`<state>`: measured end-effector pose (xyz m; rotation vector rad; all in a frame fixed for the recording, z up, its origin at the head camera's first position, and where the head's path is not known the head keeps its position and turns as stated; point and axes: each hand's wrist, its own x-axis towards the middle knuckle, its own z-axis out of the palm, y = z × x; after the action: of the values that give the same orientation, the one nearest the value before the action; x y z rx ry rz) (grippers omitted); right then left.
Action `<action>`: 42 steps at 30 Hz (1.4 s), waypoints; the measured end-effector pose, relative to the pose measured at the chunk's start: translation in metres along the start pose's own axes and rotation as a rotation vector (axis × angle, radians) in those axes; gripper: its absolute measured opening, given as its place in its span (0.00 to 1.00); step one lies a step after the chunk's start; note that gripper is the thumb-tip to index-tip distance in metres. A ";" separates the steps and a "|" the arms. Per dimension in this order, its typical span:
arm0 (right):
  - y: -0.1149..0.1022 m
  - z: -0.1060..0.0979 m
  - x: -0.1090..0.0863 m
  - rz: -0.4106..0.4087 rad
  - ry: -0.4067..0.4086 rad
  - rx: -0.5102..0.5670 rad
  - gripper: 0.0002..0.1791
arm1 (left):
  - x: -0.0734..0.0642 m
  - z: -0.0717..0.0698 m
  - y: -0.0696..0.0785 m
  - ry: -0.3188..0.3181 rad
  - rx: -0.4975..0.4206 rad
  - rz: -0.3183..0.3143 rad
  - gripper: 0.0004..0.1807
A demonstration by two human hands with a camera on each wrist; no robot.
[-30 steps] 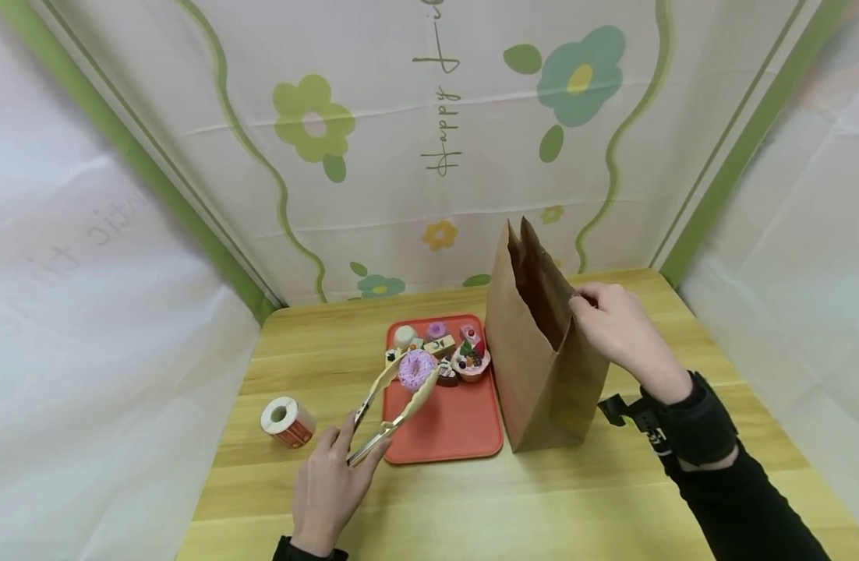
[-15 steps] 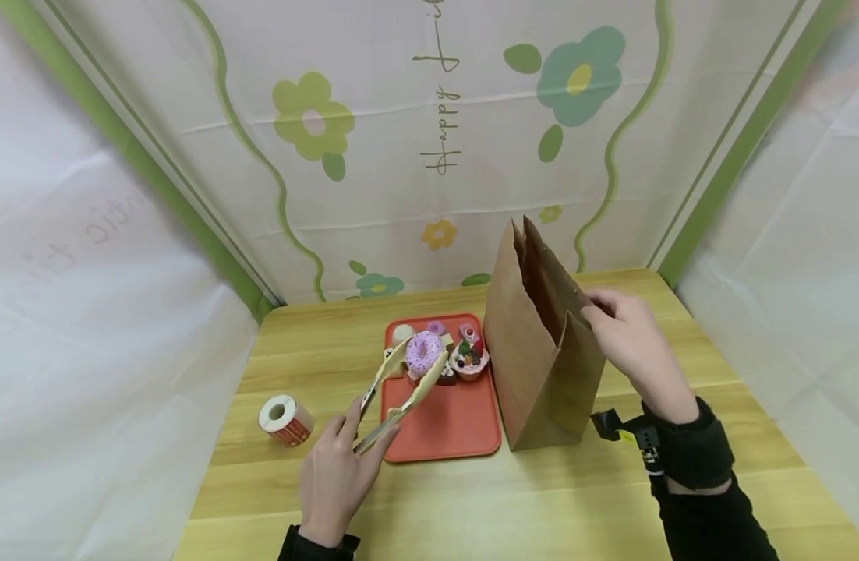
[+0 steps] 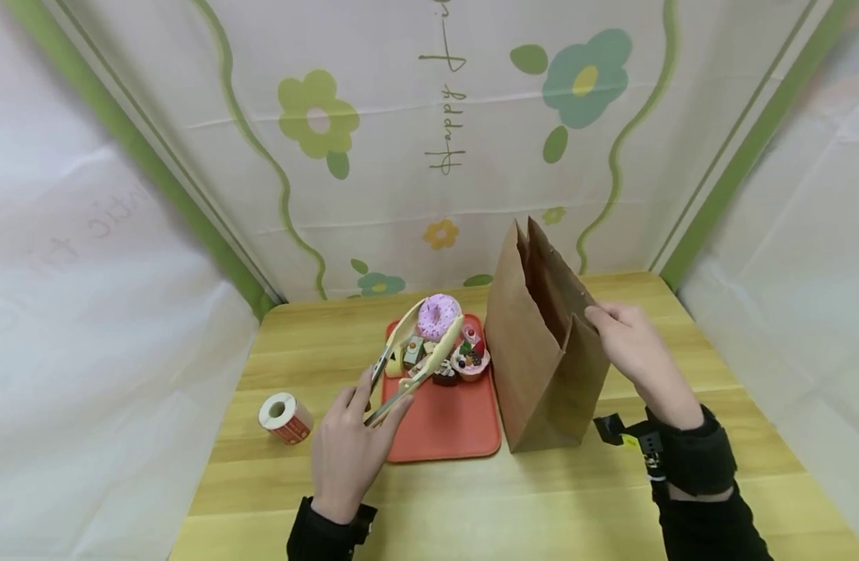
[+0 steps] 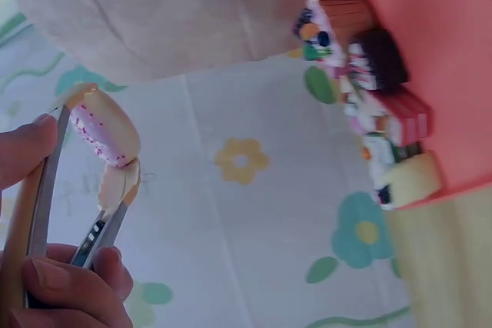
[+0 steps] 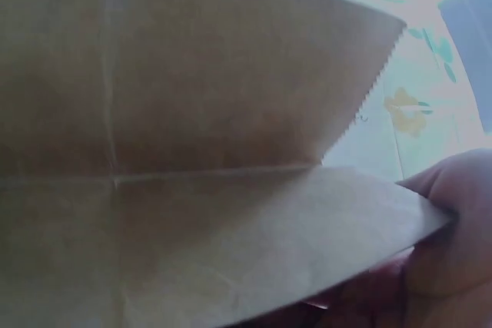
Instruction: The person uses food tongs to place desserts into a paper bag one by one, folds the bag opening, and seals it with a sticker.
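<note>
My left hand [image 3: 352,448] grips metal tongs [image 3: 429,375] with cream-coloured tips. Between those tips sits a purple sprinkled donut [image 3: 439,317], raised above the far end of the red tray [image 3: 447,428]. The left wrist view shows the donut [image 4: 106,128] edge-on, its pale base turned away from the icing. My right hand [image 3: 633,347] pinches the top edge of a brown paper bag [image 3: 521,366], which stands upright with its mouth parted. Up close in the right wrist view, thumb and fingers hold the bag's rim [image 5: 415,217].
Several small cakes remain on the tray's far half, among them a berry-topped cupcake [image 3: 470,358] and a dark cake [image 3: 445,374]. A label roll [image 3: 285,418] stands on the wooden table [image 3: 317,343] at left. A flowered cloth [image 3: 380,179] hangs behind.
My left hand has moved forward and a little right, lifting the donut up from over the cakes. My right hand has shifted slightly along the bag's rim, still pinching it.
</note>
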<state>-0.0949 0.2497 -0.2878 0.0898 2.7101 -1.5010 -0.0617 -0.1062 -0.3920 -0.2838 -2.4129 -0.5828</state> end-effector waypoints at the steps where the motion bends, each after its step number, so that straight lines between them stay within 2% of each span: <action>1: 0.000 -0.002 0.000 0.005 -0.001 -0.001 0.25 | 0.004 -0.001 0.002 0.007 -0.007 0.014 0.38; 5: -0.002 -0.006 -0.002 0.003 0.017 -0.034 0.26 | 0.024 -0.006 0.013 0.027 -0.039 0.061 0.39; 12: -0.005 -0.005 -0.004 0.020 0.007 -0.027 0.26 | 0.059 -0.014 0.035 0.038 -0.097 0.166 0.40; 18: -0.004 -0.003 -0.007 0.033 0.013 -0.034 0.27 | 0.079 -0.015 0.056 0.024 -0.126 0.258 0.38; 24: -0.004 -0.002 -0.009 0.028 0.030 -0.061 0.27 | 0.097 -0.013 0.071 -0.015 -0.096 0.314 0.38; 30: -0.004 -0.003 -0.011 0.045 0.013 -0.047 0.30 | 0.109 -0.011 0.082 -0.039 -0.032 0.341 0.37; 36: -0.005 -0.001 -0.011 0.037 0.027 -0.062 0.29 | 0.113 -0.009 0.092 -0.050 -0.036 0.366 0.36; 42: -0.007 0.003 -0.011 0.028 0.047 -0.067 0.27 | 0.116 -0.007 0.095 -0.088 -0.028 0.374 0.37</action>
<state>-0.0844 0.2431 -0.2832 0.1619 2.7807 -1.4170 -0.1163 -0.0192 -0.2824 -0.7662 -2.3510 -0.4394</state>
